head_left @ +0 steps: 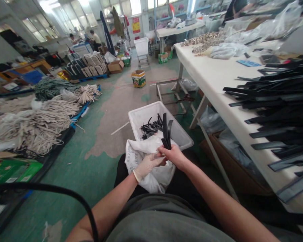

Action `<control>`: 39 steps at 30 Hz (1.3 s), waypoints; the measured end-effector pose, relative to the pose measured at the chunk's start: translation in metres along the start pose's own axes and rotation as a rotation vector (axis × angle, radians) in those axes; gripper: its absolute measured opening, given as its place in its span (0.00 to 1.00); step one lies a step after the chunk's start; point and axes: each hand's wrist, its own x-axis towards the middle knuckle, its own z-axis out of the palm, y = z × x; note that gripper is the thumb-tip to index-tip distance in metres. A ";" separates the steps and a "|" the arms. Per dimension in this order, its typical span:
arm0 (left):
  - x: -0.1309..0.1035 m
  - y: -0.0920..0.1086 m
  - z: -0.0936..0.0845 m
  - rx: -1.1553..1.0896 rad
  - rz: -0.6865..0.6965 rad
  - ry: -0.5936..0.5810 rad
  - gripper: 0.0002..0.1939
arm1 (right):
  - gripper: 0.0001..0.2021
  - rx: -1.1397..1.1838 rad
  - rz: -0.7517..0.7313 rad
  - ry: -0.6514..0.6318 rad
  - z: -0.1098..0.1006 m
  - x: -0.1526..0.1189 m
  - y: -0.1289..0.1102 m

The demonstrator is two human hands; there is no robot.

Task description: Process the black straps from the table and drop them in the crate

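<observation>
Clasping black strips (167,129) in closed R hand (173,155); can't tell grip of L hand (147,164); black pcs (151,127) in tub (184,139), table strips (275,117) prob. left.

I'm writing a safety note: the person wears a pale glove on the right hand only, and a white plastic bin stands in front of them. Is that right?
Not quite. In the head view, the pale glove is on the left hand; the right hand, holding black strips, is bare. The white plastic bin does stand in front.
</observation>
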 end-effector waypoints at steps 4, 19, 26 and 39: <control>-0.021 -0.012 0.009 0.071 0.017 0.106 0.20 | 0.08 -0.007 -0.006 0.078 -0.006 0.008 -0.006; -0.038 -0.037 -0.004 0.277 -0.117 0.091 0.09 | 0.12 -0.024 -0.045 0.157 -0.019 0.017 -0.012; -0.021 -0.024 -0.014 0.047 -0.316 0.082 0.11 | 0.17 -0.081 -0.061 0.024 -0.022 0.008 -0.010; -0.001 0.004 -0.036 -0.611 -0.249 0.506 0.11 | 0.25 -0.067 -0.067 -0.150 -0.032 -0.067 0.030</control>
